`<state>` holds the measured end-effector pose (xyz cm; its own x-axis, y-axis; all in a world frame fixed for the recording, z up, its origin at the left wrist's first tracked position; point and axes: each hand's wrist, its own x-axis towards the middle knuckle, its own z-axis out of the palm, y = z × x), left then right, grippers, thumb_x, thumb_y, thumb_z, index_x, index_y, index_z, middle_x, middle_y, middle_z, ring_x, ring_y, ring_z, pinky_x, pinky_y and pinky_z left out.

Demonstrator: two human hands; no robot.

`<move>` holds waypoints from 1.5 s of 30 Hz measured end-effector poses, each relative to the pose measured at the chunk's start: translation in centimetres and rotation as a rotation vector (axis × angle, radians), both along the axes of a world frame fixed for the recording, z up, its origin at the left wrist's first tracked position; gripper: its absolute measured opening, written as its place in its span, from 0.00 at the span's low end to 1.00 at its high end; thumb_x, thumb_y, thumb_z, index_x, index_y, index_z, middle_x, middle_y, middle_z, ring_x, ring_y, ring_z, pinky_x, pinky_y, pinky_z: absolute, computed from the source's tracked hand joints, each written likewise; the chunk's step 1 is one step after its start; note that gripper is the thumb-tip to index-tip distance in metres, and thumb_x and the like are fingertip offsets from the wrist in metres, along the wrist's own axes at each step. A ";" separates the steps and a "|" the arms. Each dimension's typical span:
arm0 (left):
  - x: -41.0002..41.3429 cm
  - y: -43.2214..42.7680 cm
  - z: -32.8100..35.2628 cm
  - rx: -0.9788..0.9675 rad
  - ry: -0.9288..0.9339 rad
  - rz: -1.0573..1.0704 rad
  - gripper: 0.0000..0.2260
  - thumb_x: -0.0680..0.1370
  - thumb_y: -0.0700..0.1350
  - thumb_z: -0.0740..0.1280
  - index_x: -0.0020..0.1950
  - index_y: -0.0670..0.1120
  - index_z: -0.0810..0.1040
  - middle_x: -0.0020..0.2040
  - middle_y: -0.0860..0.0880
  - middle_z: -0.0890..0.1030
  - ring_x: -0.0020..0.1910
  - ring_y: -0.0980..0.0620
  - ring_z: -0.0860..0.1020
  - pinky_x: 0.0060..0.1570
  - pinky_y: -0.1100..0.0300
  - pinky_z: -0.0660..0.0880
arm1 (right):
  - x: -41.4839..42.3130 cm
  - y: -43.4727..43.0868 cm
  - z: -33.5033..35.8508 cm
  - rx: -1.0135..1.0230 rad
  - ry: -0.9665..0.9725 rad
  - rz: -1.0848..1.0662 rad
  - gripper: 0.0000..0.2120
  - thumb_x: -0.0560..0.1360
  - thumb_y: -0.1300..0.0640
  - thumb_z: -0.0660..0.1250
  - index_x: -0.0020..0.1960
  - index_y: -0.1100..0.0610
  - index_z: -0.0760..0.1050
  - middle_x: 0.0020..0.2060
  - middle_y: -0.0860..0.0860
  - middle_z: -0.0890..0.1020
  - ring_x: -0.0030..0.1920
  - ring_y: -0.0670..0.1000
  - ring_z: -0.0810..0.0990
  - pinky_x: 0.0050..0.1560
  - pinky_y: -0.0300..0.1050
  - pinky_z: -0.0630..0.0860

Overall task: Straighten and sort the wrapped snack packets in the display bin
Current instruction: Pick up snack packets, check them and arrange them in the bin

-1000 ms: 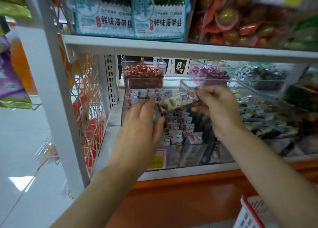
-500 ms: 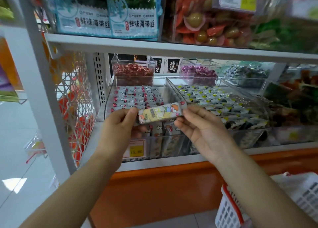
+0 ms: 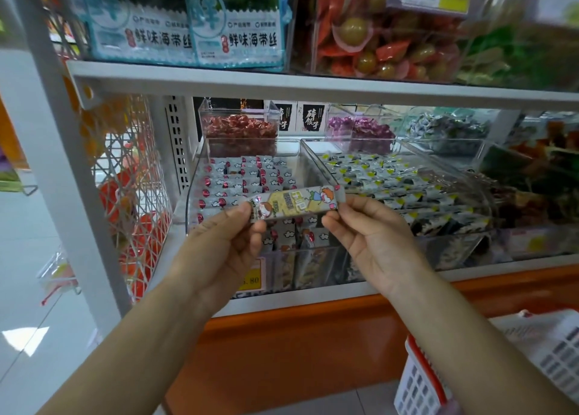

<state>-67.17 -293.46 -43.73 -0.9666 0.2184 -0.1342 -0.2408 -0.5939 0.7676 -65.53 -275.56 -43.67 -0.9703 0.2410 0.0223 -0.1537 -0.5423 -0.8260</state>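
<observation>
Head view is showing two bare hands in the middle of the frame. The left hand [image 3: 225, 242] is pinching the left end of a long snack packet [image 3: 294, 203] between its thumb and first finger. The right hand [image 3: 369, 242] is pinching the right end the same way, and its other fingers are curling loosely under. Both hands are pulling the packet out flat, with the cartoon side facing up. I think the person is doing this to smooth the wrapper and look at the drawing, so they can tell where it belongs.

The packet is hanging in the air between the two hands, a little tilted, with its right end higher. It is sitting in front of the clear display bin [image 3: 191, 195] and is not lying in it yet.

Behind the packet, small packets with red dots [image 3: 247, 179] are lying in neat rows in that bin, so this bin seems partly sorted. Just to the right, a second clear bin [image 3: 316, 160] is holding packets with yellow marks [image 3: 376, 176]. The packet in the hands is looking different from both kinds, so I think it is a stray one.

Below the left hand, a yellow price tag [image 3: 250, 278] is sticking to the front of the shelf. In the lower right of the frame, a white basket [image 3: 419, 380] with a red rim is waiting on the floor. Across the top of the frame, a white shelf [image 3: 282, 84] is carrying bigger bags.
</observation>
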 end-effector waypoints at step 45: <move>0.6 -0.3 0.6 -0.750 0.634 0.111 0.12 0.76 0.38 0.65 0.53 0.54 0.79 0.49 0.49 0.80 0.44 0.52 0.80 0.39 0.69 0.77 | -0.2 0.8 -0.3 0.494 0.116 -0.051 0.06 0.73 0.67 0.67 0.39 0.59 0.81 0.38 0.53 0.83 0.43 0.52 0.84 0.38 0.42 0.80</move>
<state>-66.59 -293.74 -43.09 -0.9170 0.1928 0.3492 0.3730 0.1048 0.9219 -65.70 -274.72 -43.95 -0.9418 0.2214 0.2530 -0.2761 -0.0803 -0.9578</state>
